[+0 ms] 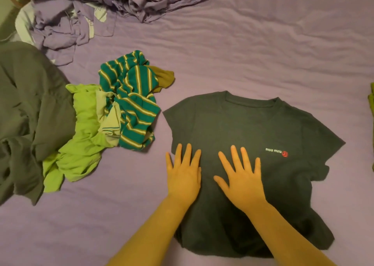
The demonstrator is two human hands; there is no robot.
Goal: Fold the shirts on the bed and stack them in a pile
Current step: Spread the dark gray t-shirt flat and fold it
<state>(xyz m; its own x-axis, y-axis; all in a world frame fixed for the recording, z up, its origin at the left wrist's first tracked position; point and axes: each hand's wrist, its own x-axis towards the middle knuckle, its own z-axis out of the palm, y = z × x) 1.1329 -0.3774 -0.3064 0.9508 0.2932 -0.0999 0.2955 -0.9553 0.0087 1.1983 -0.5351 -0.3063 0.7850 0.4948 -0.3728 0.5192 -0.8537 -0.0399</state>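
Left hand: flat, palm down, fingers straight and spread, lying on left edge of dark t-shirt; forearm comes in from bottom centre.
Right hand: flat too, fingers splayed, thumb out left, pressing shirt's middle, holding nothing.
Dark garment: heaped at far left.
Lime green shirt: crumpled beside it.
Striped teal shirt: bunched, touching the lime one.
Dark t-shirt: spread front up on purple bed, collar away, small logo right of hands.
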